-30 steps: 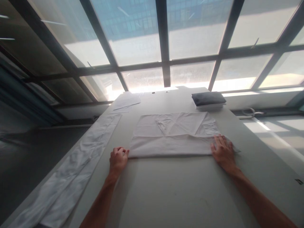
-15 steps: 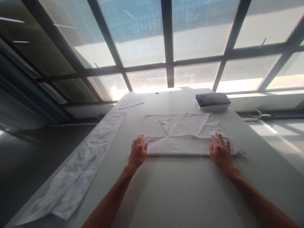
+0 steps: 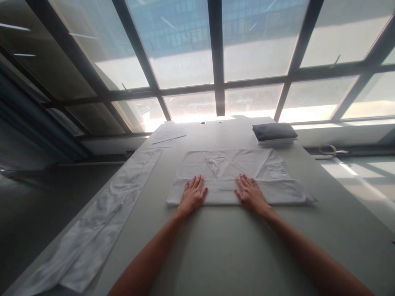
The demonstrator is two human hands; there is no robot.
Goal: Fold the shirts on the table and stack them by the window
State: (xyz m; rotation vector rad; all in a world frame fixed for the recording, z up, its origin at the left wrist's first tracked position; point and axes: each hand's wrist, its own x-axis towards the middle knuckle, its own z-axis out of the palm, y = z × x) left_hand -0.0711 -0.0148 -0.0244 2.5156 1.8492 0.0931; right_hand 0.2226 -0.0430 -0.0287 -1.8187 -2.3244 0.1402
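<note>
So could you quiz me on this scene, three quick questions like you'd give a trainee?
1. True or false: both hands lie flat on the white cloth.
2. What sits at the far right of the table? A) a dark folded stack B) a red bucket C) a laptop
3. Fill in: a long white strip lies along the table's ____ edge.

Key:
1. True: the left hand and right hand press its folded near edge.
2. A, the dark folded stack.
3. Left: the long white strip.
</note>
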